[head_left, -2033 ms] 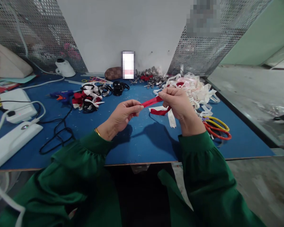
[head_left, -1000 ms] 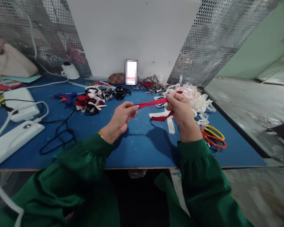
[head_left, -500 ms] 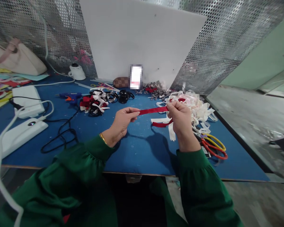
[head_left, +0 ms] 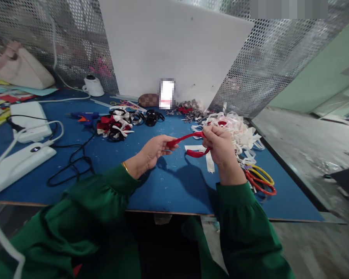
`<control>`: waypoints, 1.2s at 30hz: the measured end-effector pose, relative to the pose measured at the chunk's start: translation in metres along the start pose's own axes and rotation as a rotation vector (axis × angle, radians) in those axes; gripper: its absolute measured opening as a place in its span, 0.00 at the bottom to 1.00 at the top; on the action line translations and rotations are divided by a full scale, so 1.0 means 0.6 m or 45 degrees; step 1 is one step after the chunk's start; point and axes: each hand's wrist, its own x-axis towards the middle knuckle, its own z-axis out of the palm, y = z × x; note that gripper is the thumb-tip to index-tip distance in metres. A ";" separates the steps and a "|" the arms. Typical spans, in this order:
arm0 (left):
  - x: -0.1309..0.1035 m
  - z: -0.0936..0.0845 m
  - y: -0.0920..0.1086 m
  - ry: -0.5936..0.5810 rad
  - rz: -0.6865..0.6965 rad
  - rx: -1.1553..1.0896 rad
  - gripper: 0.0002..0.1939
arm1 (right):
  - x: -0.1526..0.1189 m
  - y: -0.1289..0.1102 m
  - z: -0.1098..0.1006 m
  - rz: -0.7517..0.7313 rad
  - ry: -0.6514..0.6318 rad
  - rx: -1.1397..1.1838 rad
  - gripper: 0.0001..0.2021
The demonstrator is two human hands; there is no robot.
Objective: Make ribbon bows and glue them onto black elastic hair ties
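Note:
A red ribbon (head_left: 189,136) stretches between my two hands above the blue table, slightly arched. My left hand (head_left: 159,149) pinches its left end between thumb and fingers. Farther right, my right hand (head_left: 218,143) grips the ribbon, and a loose red length curls below that hand toward the left. White ribbon pieces (head_left: 209,162) lie on the table beneath and beside my right hand. Just behind and right of it is a heap of white and pale pink ribbons (head_left: 242,133).
Scissors with red and yellow handles (head_left: 261,180) lie at the right. At the left are finished bows (head_left: 114,124), a blue glue gun (head_left: 85,117), a black cable (head_left: 71,164) and a white power strip (head_left: 20,168). A lit phone (head_left: 166,94) leans against the white board.
The ribbon, earlier pulled straight and flat, now arches and looks twisted near my left hand. My left fingers have shifted their grip. The view has moved slightly.

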 end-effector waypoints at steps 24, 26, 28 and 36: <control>-0.010 0.004 -0.011 -0.369 0.232 0.568 0.10 | -0.006 0.013 0.015 0.194 -0.164 -0.135 0.18; -0.012 0.001 -0.008 -0.441 0.185 0.590 0.11 | -0.003 0.017 0.014 0.195 -0.141 -0.136 0.19; -0.015 0.001 -0.004 -0.515 0.134 0.578 0.11 | -0.001 0.021 0.014 0.199 -0.147 -0.144 0.19; -0.025 -0.001 0.008 -0.537 0.217 0.112 0.10 | -0.007 0.018 0.020 0.132 -0.388 -0.100 0.22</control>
